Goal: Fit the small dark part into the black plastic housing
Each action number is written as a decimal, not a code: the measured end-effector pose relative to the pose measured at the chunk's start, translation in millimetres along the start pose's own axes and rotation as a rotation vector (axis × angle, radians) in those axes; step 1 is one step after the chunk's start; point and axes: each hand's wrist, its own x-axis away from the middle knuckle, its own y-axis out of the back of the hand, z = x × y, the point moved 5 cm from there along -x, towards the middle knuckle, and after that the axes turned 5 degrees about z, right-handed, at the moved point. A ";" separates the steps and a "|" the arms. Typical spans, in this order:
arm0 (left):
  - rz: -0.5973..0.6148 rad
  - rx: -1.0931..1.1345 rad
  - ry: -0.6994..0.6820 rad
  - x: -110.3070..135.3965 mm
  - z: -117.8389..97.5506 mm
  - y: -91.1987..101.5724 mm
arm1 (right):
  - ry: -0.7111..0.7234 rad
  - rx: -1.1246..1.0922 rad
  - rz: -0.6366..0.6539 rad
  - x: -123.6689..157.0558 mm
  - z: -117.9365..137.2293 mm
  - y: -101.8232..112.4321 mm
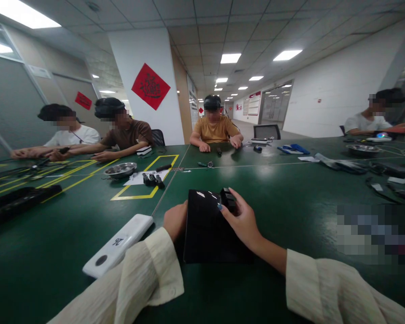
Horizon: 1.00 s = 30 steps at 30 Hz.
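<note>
The black panel (205, 234) stands tilted above the counter (290, 202) in front of the wearer; whether its lower edge touches down is unclear. The left hand (175, 221) is at the panel's left edge, its fingers hidden behind, so I cannot tell how firmly it grips. The right hand (241, 220) grasps a black block (227, 198) at the panel's upper right corner, thumb in front, fingers around the far side.

If the left hand gives little support, the panel could tip or slide, since its smooth face offers little friction. Uneven pressure at that one corner could twist it, and a slipping block might scratch the gloss.

The panel is flat, straight-edged and shiny enough to mirror the ceiling lights; the block is small, ridged and duller. Left of the panel lies a white device (121, 245), smooth with rounded corners. Beyond the panel, to its left, are a shiny metal bowl (116, 176) and chunky black pieces (151, 180) on white paper (135, 178).
</note>
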 end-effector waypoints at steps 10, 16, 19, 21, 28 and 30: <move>-0.325 0.013 0.097 -2.4 1.0 17.9 | -0.006 0.153 0.004 1.5 2.4 0.1; -0.297 0.067 0.105 1.4 -0.5 13.9 | 0.072 0.361 0.041 -1.0 10.9 5.2; -0.251 0.108 0.087 3.7 -4.8 7.7 | 0.152 0.534 0.087 2.5 18.1 -0.8; -0.225 0.160 0.055 4.7 -7.6 2.8 | 0.215 0.609 0.098 5.7 22.8 -4.3; -0.202 0.442 -0.033 -1.2 -2.4 -12.6 | 0.426 0.813 0.116 20.1 37.8 -9.4; -0.205 0.514 -0.034 -3.8 0.8 -15.3 | 0.559 0.782 0.261 31.0 46.0 -19.3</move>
